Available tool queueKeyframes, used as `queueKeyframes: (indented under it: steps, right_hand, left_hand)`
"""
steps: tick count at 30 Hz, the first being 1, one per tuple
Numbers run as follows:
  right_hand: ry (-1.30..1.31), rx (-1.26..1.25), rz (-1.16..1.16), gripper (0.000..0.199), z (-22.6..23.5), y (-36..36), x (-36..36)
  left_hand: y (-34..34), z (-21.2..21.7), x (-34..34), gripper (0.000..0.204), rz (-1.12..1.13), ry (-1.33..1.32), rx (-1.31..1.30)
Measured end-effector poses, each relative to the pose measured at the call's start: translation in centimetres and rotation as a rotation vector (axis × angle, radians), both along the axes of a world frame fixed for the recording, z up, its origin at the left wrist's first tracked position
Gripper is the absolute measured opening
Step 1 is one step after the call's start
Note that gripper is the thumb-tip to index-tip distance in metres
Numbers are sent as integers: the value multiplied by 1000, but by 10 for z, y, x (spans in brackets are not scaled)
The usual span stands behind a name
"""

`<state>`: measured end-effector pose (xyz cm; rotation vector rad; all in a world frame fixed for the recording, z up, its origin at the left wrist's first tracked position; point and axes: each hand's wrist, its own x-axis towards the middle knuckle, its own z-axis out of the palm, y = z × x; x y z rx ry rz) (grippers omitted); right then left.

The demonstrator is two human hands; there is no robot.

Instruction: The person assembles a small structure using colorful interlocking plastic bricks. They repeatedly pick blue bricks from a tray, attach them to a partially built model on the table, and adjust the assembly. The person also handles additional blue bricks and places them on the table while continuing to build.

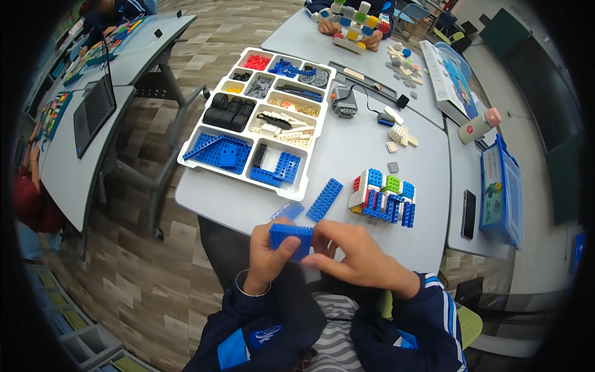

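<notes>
Close to the table's near edge, my left hand (266, 257) is closed around a stack of thin blue building plates (291, 240), its thumb across the front. My right hand (359, 254) bends in from the right, index finger and thumb pinching at the stack's right edge. Just beyond lie a long blue studded plate (325, 200) and a translucent blue piece (288, 211). To the right of these stands a built block model (383, 197) in white, blue, red and green.
A white sorting tray (305, 185) with building parts fills the table's left. A grey motor or battery box (344, 102) with a cable, loose white pieces (401, 135), a bottle (477, 127), a phone (469, 214) and a blue bin (501, 192) lie beyond. Opposite, another person's hands (372, 41) hold a model.
</notes>
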<state>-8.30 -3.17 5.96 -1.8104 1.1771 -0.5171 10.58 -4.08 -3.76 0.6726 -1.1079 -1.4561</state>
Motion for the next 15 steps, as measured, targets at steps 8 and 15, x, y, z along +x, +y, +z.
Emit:
queueKeyframes:
  steps: [8,15]
  right_hand:
    - [-265,9,-62,25,-32,18,-15]
    - [-404,-32,-94,31,-59,37,-24]
  left_hand:
    - [-5,8,-6,32,-345,-109,120]
    - [-2,11,-12,30,-530,-147,161]
